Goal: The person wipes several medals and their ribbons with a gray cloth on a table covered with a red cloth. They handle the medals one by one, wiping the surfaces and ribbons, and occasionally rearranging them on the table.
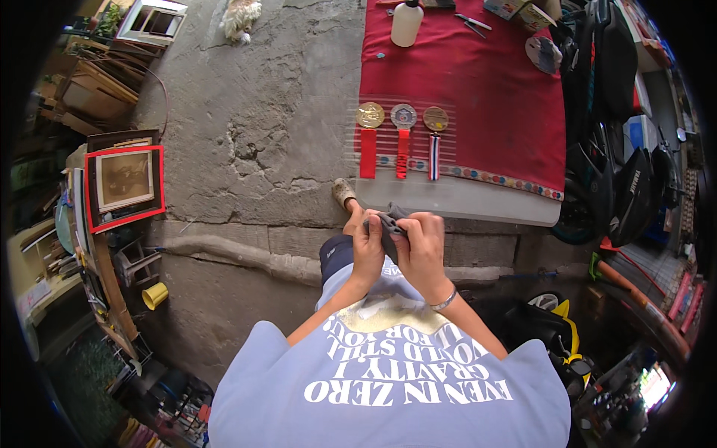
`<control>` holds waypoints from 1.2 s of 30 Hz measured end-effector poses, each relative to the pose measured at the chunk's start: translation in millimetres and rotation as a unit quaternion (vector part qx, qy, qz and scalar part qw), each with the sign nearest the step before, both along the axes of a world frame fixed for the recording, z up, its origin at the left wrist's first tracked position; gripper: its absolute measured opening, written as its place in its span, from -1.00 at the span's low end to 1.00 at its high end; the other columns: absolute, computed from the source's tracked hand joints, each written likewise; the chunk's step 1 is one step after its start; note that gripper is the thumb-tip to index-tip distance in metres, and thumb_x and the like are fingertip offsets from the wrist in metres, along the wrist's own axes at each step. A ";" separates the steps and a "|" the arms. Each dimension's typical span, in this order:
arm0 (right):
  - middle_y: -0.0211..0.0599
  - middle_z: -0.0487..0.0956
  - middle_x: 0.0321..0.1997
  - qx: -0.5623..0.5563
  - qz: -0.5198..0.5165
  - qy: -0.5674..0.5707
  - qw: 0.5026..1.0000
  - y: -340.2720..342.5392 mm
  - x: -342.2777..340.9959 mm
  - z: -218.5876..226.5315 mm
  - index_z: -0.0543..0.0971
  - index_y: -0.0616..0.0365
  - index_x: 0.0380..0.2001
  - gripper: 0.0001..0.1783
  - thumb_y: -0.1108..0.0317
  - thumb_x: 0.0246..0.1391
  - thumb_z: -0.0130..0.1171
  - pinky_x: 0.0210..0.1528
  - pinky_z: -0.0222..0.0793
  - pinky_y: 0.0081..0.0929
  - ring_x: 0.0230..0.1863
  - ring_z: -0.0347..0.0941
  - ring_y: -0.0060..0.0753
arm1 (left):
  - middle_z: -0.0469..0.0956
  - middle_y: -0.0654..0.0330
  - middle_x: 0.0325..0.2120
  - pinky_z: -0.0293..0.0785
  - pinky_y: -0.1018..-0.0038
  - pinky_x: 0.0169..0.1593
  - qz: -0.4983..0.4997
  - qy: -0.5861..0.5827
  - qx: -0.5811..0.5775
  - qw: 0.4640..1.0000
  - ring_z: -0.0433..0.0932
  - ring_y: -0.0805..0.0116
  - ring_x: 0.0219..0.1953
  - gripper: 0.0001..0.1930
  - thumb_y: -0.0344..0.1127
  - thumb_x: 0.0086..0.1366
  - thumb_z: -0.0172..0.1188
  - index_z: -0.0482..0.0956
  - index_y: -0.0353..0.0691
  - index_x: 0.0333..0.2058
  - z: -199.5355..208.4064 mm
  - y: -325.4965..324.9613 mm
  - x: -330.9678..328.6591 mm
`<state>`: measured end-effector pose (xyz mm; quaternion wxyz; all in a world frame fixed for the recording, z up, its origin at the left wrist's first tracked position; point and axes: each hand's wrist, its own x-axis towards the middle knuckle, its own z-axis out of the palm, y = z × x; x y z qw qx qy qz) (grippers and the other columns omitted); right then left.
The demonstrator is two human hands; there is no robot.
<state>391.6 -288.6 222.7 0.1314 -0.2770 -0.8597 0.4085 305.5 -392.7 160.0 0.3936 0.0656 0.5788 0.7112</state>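
A dark grey cloth (391, 217) is bunched between my two hands in front of my body, just short of the table's near edge. My left hand (367, 252) pinches its left side with the thumb uppermost. On the other side, the fingers of my right hand (423, 250) are curled onto the same cloth; whether anything is wrapped inside is hidden. Beyond them, a gold medal (370, 116), a silver medal (403, 116) and a bronze-coloured medal (435, 119) lie in a row on a clear striped sheet (448, 152). Their short ribbons hang toward me, two red, one striped.
A red cloth (500, 112) covers the table, bearing a whitish bottle (406, 24) and a pen (473, 22). Motorbikes (631, 194) crowd the right side. Leftward stand a framed picture (125, 179) and a yellow bucket (154, 296). A light-furred dog (240, 18) is on the ground ahead.
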 end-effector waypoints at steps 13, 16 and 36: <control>0.10 0.42 0.24 -0.285 0.005 -0.039 0.958 -30.9 -114.4 -77.1 0.43 0.04 0.34 -0.34 0.45 0.16 0.33 0.32 0.28 -0.14 0.25 0.40 0.19 | 0.48 0.18 0.13 0.35 0.42 0.27 0.022 -0.249 0.014 0.968 0.47 0.40 0.17 -0.42 0.17 0.64 -0.28 0.43 -0.21 0.21 -73.9 -13.0 -122.1; 0.12 0.43 0.07 -0.120 -0.086 -0.081 0.986 -23.6 -146.3 -120.9 0.57 0.11 0.23 -0.45 0.58 0.14 0.21 0.16 0.36 -0.08 0.07 0.44 0.21 | 0.44 0.12 0.23 0.31 0.38 0.34 -0.020 -0.091 -0.120 0.988 0.43 0.33 0.24 -0.40 0.11 0.65 -0.28 0.39 -0.28 0.28 -115.5 -12.7 -161.6; -0.24 0.42 -0.20 0.220 -0.086 -0.298 0.925 6.1 -229.7 -181.8 0.63 0.07 -0.08 -0.67 0.34 0.05 0.19 -0.20 0.29 -0.29 -0.18 0.42 -0.21 | 0.60 0.19 -0.12 0.43 0.44 0.09 -0.062 -0.333 -0.034 0.940 0.53 0.46 -0.09 -0.30 0.29 0.59 -0.30 0.55 -0.27 0.02 -174.7 19.0 -200.0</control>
